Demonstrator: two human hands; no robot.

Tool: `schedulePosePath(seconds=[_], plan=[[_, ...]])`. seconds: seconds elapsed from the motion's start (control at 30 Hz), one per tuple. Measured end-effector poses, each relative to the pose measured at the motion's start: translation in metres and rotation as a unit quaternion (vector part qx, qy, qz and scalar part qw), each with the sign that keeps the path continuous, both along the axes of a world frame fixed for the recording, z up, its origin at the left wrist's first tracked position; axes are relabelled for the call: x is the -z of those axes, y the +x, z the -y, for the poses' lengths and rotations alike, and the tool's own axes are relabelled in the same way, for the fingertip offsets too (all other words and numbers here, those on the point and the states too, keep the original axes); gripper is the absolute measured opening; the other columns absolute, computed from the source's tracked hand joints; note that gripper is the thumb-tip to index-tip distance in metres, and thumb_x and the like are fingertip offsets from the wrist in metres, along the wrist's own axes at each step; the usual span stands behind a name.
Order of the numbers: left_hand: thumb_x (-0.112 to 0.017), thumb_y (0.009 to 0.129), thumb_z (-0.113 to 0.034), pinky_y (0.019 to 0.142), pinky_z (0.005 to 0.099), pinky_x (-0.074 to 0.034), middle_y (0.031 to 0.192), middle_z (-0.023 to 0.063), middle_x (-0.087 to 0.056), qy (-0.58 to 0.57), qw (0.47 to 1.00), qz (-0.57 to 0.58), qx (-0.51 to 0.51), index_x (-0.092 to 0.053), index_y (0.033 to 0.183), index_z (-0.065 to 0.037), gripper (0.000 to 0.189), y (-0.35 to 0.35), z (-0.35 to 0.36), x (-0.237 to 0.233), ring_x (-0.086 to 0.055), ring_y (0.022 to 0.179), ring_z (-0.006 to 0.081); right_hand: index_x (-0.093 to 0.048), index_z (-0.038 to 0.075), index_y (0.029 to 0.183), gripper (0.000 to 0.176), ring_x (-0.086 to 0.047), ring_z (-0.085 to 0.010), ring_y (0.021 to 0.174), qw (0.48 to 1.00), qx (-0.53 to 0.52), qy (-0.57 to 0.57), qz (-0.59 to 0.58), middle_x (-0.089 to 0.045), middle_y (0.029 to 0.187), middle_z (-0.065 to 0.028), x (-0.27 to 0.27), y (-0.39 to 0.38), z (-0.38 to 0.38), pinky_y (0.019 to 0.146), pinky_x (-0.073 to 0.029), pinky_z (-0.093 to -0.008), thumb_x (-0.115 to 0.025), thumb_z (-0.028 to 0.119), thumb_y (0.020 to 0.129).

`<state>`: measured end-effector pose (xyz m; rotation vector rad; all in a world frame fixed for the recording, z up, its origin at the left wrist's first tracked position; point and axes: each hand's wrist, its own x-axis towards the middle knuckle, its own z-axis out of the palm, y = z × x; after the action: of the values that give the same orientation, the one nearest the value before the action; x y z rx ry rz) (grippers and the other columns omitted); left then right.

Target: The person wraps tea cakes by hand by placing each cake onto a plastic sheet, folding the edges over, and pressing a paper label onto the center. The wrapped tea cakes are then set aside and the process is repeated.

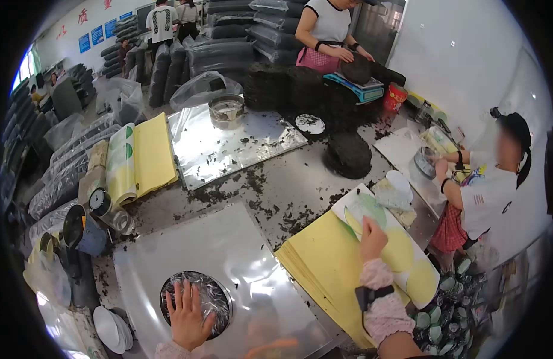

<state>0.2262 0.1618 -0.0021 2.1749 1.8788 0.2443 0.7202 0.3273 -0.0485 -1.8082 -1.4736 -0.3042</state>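
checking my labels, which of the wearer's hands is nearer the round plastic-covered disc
Left: the left hand lies spread across the plastic-covered disc, while the right hand is farther off to its right, over the green-printed wrappers.

On the near metal sheet (168, 251), one wrapped black disc (217, 293) and one left hand (189, 314) are resting. To its right, one right hand (373, 239) is reaching over one right stack of yellow paper (315, 257). Beyond the sheet, one left stack of yellow paper (153, 157), one far metal sheet (252, 146), one metal ring (226, 113), one white disc (310, 124), one red bucket (395, 97) and one blue scale (367, 93) are standing or lying. Two co-workers are working: one upper person (327, 27) beyond it, one side person (489, 200) to its right.
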Motion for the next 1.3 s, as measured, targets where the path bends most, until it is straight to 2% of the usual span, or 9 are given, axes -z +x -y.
schedulePosePath(seconds=[0.2, 0.37, 0.47, 0.77, 0.93, 1.07, 1.17, 1.2, 1.3], plan=[[-0.054, 0.092, -0.044, 0.119, 0.0597, -0.006, 0.158, 0.0249, -0.027, 0.002, 1.000, -0.005, 0.006, -0.036, 0.148, 0.006, 0.078, -0.002, 0.001, -0.008, -0.016, 0.149, 0.0440, -0.074, 0.003, 0.091, 0.017, -0.070, -0.0223, 0.076, 0.992, -0.115, -0.043, -0.004, -0.073, 0.081, -0.0129, -0.033, 0.063, -0.056, 0.072, -0.053, -0.0360, -0.067, 0.017, 0.089], [-0.051, 0.097, -0.040, 0.119, 0.0596, -0.009, 0.160, 0.0172, -0.028, 0.037, 0.999, 0.018, -0.015, -0.036, 0.151, -0.004, 0.067, -0.007, 0.004, 0.001, -0.018, 0.150, 0.0392, -0.047, -0.001, 0.133, 0.049, -0.052, -0.0269, 0.121, 0.970, -0.244, 0.003, -0.015, -0.053, 0.130, -0.0175, -0.079, -0.062, -0.026, 0.101, -0.041, -0.0377, -0.065, 0.018, 0.092], [-0.053, 0.096, -0.040, 0.118, 0.0608, -0.013, 0.157, 0.0142, -0.036, 0.080, 0.995, -0.053, -0.031, -0.042, 0.149, -0.008, 0.062, 0.003, 0.005, 0.003, -0.025, 0.148, 0.0368, -0.033, -0.003, 0.151, 0.071, -0.033, -0.0371, 0.145, 0.838, -0.410, -0.326, -0.152, -0.037, 0.153, -0.0254, -0.074, -0.220, 0.079, 0.119, -0.026, -0.0428, -0.063, 0.020, 0.091], [-0.063, 0.091, -0.035, 0.113, 0.0447, -0.036, 0.141, 0.0066, -0.056, 0.099, 0.987, 0.119, 0.039, -0.057, 0.136, -0.015, 0.050, -0.021, 0.011, 0.056, -0.049, 0.133, 0.0273, -0.037, -0.009, 0.145, 0.086, -0.037, -0.0394, 0.141, 0.757, -0.599, -0.212, 0.150, -0.041, 0.148, -0.0283, -0.076, -0.314, 0.124, 0.116, -0.028, -0.0531, -0.062, 0.052, 0.089], [-0.068, 0.089, -0.027, 0.115, 0.0455, -0.032, 0.143, 0.0117, -0.052, 0.121, 0.979, 0.160, 0.031, -0.049, 0.142, -0.010, 0.059, -0.015, 0.006, 0.026, -0.044, 0.137, 0.0297, -0.028, -0.007, 0.150, 0.091, -0.032, -0.0386, 0.144, 0.709, -0.649, -0.241, -0.131, -0.034, 0.154, -0.0258, -0.043, -0.356, 0.080, 0.120, -0.017, -0.0537, -0.065, 0.050, 0.089], [-0.063, 0.089, -0.012, 0.116, 0.0468, -0.029, 0.137, 0.0182, -0.053, 0.020, 0.723, 0.679, -0.127, -0.044, 0.144, -0.005, 0.058, -0.038, 0.008, 0.000, -0.041, 0.138, 0.0344, -0.028, 0.003, 0.153, 0.085, -0.025, -0.0423, 0.146, 0.699, -0.690, -0.187, -0.012, -0.029, 0.157, -0.0236, -0.039, -0.362, 0.083, 0.118, -0.010, -0.0626, -0.058, 0.053, 0.092], [-0.063, 0.087, -0.010, 0.114, 0.0508, -0.030, 0.137, 0.0175, -0.053, 0.084, 0.883, 0.428, -0.174, -0.046, 0.142, -0.005, 0.058, -0.053, 0.016, -0.022, -0.039, 0.139, 0.0353, -0.033, 0.014, 0.154, 0.080, -0.017, -0.0408, 0.150, 0.700, -0.670, -0.205, 0.139, -0.026, 0.160, -0.0197, -0.038, -0.370, 0.096, 0.113, -0.008, -0.0709, -0.053, 0.060, 0.091], [-0.062, 0.089, -0.024, 0.113, 0.0519, -0.030, 0.153, 0.0158, -0.040, 0.146, 0.958, 0.240, 0.062, -0.051, 0.142, -0.009, 0.056, -0.059, 0.004, -0.001, -0.038, 0.141, 0.0352, -0.034, 0.015, 0.154, 0.080, -0.016, -0.0406, 0.150, 0.693, -0.663, -0.227, 0.171, -0.025, 0.161, -0.0191, -0.033, -0.371, 0.094, 0.113, -0.009, -0.0714, -0.053, 0.060, 0.091], [-0.059, 0.091, -0.039, 0.114, 0.0540, -0.026, 0.152, 0.0120, -0.043, 0.101, 0.981, 0.042, 0.160, -0.055, 0.139, -0.013, 0.055, -0.033, -0.023, -0.005, -0.036, 0.142, 0.0330, -0.036, 0.016, 0.152, 0.080, -0.012, -0.0403, 0.151, 0.705, -0.630, -0.215, 0.245, -0.023, 0.162, -0.0184, -0.045, -0.381, 0.090, 0.112, -0.012, -0.0721, -0.053, 0.062, 0.089]])
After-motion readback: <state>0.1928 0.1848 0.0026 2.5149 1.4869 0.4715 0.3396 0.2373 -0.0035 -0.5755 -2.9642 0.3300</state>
